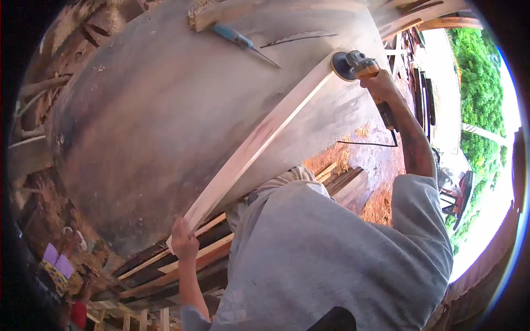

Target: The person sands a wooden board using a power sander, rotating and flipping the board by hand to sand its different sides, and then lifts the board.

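Observation:
A long pale wooden board (259,138) lies slantwise across the worktable (138,138). My left hand (184,240) is closed around its near end, at the table's lower edge. At the far end, my right hand (381,87) grips an angle grinder (364,66) fitted with a round dark sanding disc (343,66). The disc rests on or just over the board's tip; I cannot tell which. A black power cord (369,144) runs from the tool's rear end.
A blue-handled screwdriver (234,36) and a thin dark saw-like strip (298,37) lie on the table, near another piece of wood (232,14). Wooden planks (207,248) are stacked below the near edge. At lower left, another person (77,309) is partly visible.

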`<move>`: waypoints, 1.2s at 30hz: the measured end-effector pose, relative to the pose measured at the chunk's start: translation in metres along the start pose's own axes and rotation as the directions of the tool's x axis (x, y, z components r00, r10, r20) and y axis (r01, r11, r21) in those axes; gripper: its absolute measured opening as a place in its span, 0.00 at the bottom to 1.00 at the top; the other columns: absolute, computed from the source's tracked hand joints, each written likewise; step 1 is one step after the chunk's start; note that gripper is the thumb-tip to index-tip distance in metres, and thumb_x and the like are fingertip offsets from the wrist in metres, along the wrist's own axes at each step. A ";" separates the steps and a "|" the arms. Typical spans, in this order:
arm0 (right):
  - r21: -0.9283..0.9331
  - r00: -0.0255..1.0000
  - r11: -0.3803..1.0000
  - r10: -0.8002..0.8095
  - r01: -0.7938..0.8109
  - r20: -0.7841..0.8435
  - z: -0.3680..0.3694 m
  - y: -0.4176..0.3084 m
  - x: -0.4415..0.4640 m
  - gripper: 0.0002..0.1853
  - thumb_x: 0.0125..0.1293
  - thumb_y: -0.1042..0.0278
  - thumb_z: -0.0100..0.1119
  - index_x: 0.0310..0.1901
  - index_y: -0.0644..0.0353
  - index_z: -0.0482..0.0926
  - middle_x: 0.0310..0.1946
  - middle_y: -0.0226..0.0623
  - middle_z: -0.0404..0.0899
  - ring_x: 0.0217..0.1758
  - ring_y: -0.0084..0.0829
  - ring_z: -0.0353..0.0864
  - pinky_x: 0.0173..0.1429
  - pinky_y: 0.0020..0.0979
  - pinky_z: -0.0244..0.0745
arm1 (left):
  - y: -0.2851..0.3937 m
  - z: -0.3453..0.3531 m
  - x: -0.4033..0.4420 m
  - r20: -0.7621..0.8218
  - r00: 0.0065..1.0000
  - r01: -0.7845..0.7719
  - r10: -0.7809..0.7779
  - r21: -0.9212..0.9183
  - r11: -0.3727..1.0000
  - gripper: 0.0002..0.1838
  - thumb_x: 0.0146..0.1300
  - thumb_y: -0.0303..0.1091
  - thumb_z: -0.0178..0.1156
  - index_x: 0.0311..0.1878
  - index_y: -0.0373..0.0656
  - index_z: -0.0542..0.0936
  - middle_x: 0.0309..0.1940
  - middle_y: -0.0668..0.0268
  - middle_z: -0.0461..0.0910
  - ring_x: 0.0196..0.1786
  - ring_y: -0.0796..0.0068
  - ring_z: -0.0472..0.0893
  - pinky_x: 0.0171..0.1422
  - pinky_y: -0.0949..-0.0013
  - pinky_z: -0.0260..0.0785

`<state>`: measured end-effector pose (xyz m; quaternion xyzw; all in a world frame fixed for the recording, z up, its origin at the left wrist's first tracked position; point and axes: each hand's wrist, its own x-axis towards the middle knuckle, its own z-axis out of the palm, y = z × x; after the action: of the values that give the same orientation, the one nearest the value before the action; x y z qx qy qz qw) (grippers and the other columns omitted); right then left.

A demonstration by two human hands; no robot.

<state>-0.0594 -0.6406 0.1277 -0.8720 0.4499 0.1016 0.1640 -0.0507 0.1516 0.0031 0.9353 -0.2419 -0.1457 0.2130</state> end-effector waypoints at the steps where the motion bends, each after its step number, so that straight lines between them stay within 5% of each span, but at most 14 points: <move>1: 0.054 1.000 0.998 0.015 -0.016 0.021 -0.001 0.003 0.008 0.23 0.48 0.54 0.75 0.38 0.68 0.88 0.27 0.41 0.86 0.31 0.34 0.86 0.38 0.37 0.80 | 0.002 -0.003 0.000 -0.011 1.000 -0.004 0.004 0.020 1.000 0.32 0.51 0.17 0.64 0.64 0.39 0.77 0.58 0.50 0.82 0.62 0.46 0.81 0.64 0.52 0.77; 4: -0.078 0.995 0.992 0.095 -0.095 0.001 -0.026 -0.016 0.025 0.22 0.47 0.57 0.73 0.37 0.68 0.88 0.29 0.39 0.86 0.33 0.33 0.87 0.39 0.36 0.80 | -0.004 0.001 -0.007 0.082 0.986 0.143 -0.142 -0.010 0.990 0.33 0.52 0.18 0.64 0.65 0.40 0.77 0.59 0.51 0.81 0.62 0.46 0.81 0.65 0.52 0.76; 11: 0.025 1.000 1.000 0.006 -0.006 0.016 -0.040 0.004 0.043 0.22 0.47 0.56 0.72 0.38 0.67 0.89 0.28 0.39 0.86 0.32 0.32 0.85 0.38 0.36 0.79 | 0.000 -0.005 -0.004 0.074 0.992 0.104 -0.104 0.007 0.995 0.33 0.52 0.18 0.65 0.65 0.42 0.76 0.59 0.52 0.81 0.62 0.47 0.81 0.66 0.53 0.75; 15: 0.124 0.996 0.992 -0.026 0.015 0.088 -0.011 -0.016 -0.023 0.19 0.48 0.61 0.71 0.41 0.63 0.89 0.33 0.42 0.88 0.36 0.33 0.87 0.43 0.36 0.82 | -0.006 -0.002 -0.004 0.104 0.985 0.139 -0.141 0.024 0.990 0.34 0.50 0.17 0.64 0.66 0.42 0.76 0.60 0.52 0.81 0.62 0.48 0.81 0.64 0.53 0.76; 18: 0.178 0.970 0.966 -0.212 0.189 0.122 0.021 -0.042 -0.084 0.21 0.50 0.66 0.72 0.47 0.64 0.87 0.35 0.45 0.89 0.41 0.34 0.90 0.48 0.38 0.83 | -0.015 0.008 -0.007 0.078 0.990 0.118 -0.116 -0.020 0.993 0.35 0.48 0.17 0.63 0.66 0.41 0.77 0.59 0.52 0.82 0.61 0.47 0.82 0.63 0.53 0.77; 21: 0.130 0.948 0.960 -0.267 0.247 0.170 0.050 -0.090 -0.155 0.23 0.50 0.66 0.72 0.50 0.61 0.84 0.40 0.54 0.88 0.46 0.53 0.89 0.51 0.44 0.84 | -0.015 0.004 -0.006 0.041 0.997 0.072 -0.070 -0.034 0.997 0.35 0.46 0.17 0.62 0.64 0.40 0.78 0.56 0.51 0.83 0.58 0.46 0.83 0.61 0.52 0.78; 26: 0.094 0.800 0.946 -0.312 0.309 0.512 0.092 -0.169 -0.266 0.25 0.55 0.61 0.73 0.53 0.59 0.79 0.40 0.51 0.88 0.47 0.54 0.88 0.52 0.50 0.82 | 0.002 -0.006 0.003 -0.038 0.997 -0.065 0.066 0.006 0.998 0.34 0.47 0.17 0.61 0.64 0.38 0.78 0.54 0.48 0.84 0.57 0.45 0.84 0.61 0.52 0.78; 29: 0.159 0.740 0.888 -0.448 0.431 0.501 0.128 -0.196 -0.328 0.23 0.58 0.58 0.69 0.50 0.63 0.76 0.41 0.53 0.87 0.48 0.55 0.88 0.51 0.51 0.82 | -0.013 0.001 -0.004 -0.041 0.997 -0.070 0.067 -0.064 0.996 0.34 0.49 0.16 0.60 0.65 0.37 0.78 0.56 0.47 0.83 0.60 0.43 0.82 0.65 0.51 0.75; 36: 0.167 0.737 0.911 -0.403 0.376 0.542 0.119 -0.226 -0.380 0.26 0.55 0.63 0.70 0.54 0.64 0.77 0.45 0.52 0.87 0.50 0.55 0.87 0.53 0.51 0.83 | -0.033 -0.051 -0.013 0.083 0.972 -0.208 0.219 -0.123 0.970 0.34 0.50 0.15 0.58 0.66 0.37 0.77 0.63 0.44 0.79 0.65 0.39 0.77 0.70 0.49 0.70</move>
<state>-0.0967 -0.1880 0.1852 -0.8726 0.1905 0.3083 0.3274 -0.0294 0.2011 0.0340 0.8821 -0.3427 -0.1803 0.2684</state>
